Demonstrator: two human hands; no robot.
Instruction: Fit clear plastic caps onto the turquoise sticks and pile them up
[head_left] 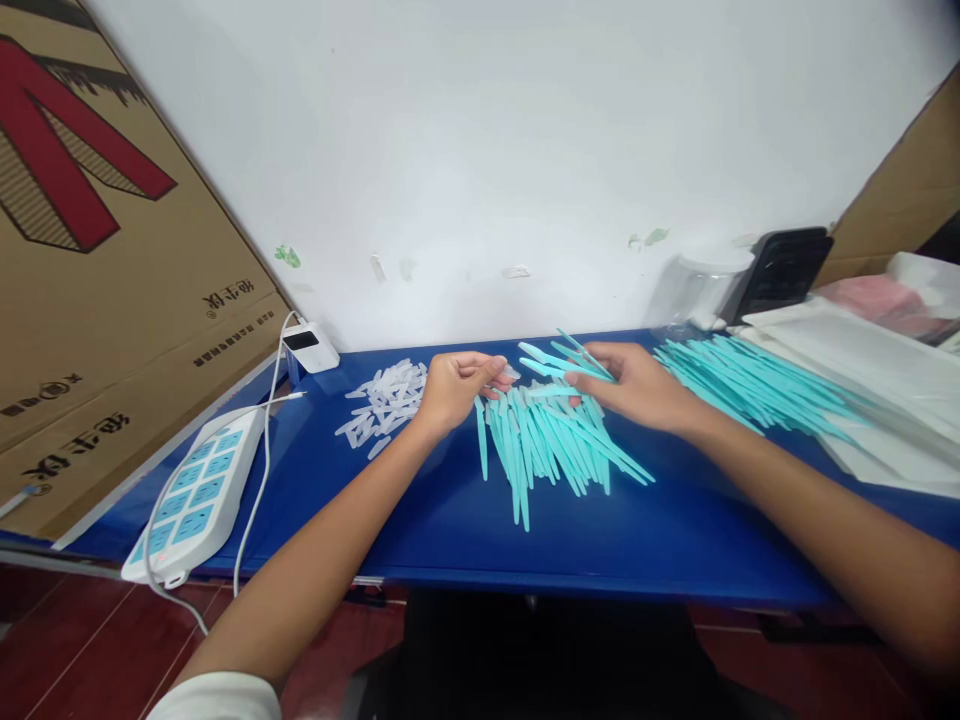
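My left hand [459,390] is closed, its thumb and fingers pinching a small translucent blade cap [511,372]. In my right hand [637,388] are several turquoise eyebrow razors [551,364], fanned out with their ends toward the left hand; the two hands are a short gap apart. Below both hands spreads a pile of turquoise razors with pale caps [551,440] on the blue table [465,540]. A heap of loose translucent caps [390,400] lies left of my left hand. To the right of my right hand is another bundle of turquoise razors [739,378].
A white power strip [199,490] with cables and a small white device [311,346] stand at left, beside a large cardboard box [142,330]. At right are a clear jar [705,285], a black phone-like object [784,270] and white plastic bags [885,370]. A white wall rises behind.
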